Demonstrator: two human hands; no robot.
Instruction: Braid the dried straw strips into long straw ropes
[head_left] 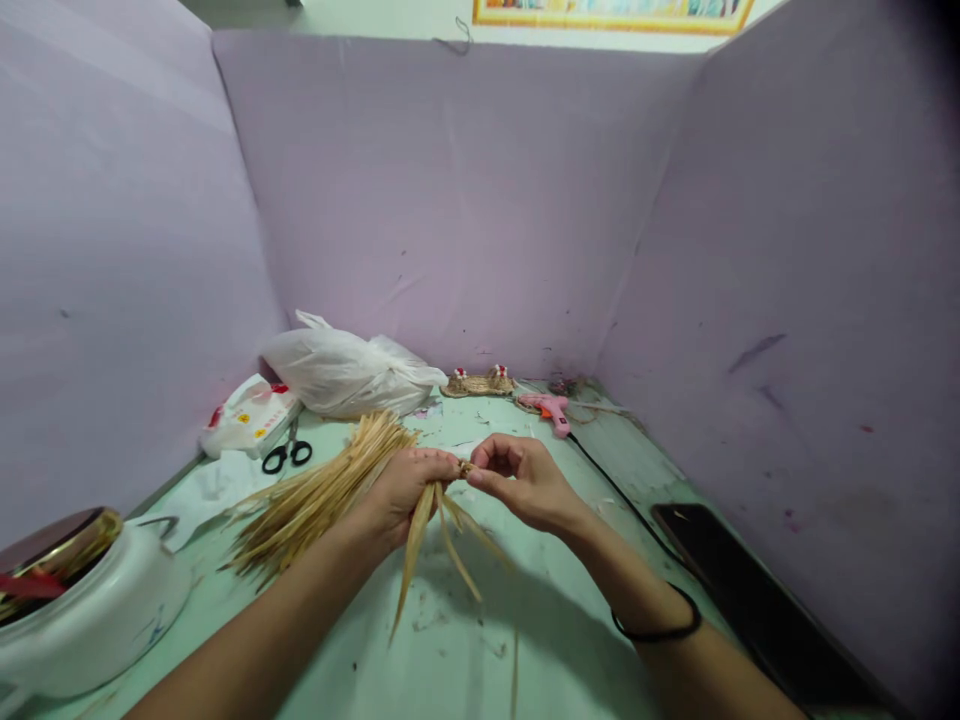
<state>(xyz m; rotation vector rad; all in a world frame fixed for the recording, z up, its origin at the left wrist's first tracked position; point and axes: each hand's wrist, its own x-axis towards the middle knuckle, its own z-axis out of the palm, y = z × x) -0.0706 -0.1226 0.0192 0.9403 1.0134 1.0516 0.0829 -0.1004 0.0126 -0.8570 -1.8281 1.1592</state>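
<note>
My left hand (411,488) is closed around a small piece of dried straw strips (421,535), whose loose ends fan down toward me above the table. At the knotted or braided end (465,468) of these strips, the thumb and fingers of my right hand (525,480) pinch close together. How the strips run inside my left hand is hidden. Just left of that hand, partly behind it, lies a large bundle of dried straw (322,500).
Black-handled scissors (289,452), a tissue pack (251,415) and a white plastic bag (345,370) lie at the back left. A white pot (97,620) stands front left. Woven straw pieces (478,384) and a pink glue gun (551,410) lie behind; a phone (750,590) is right.
</note>
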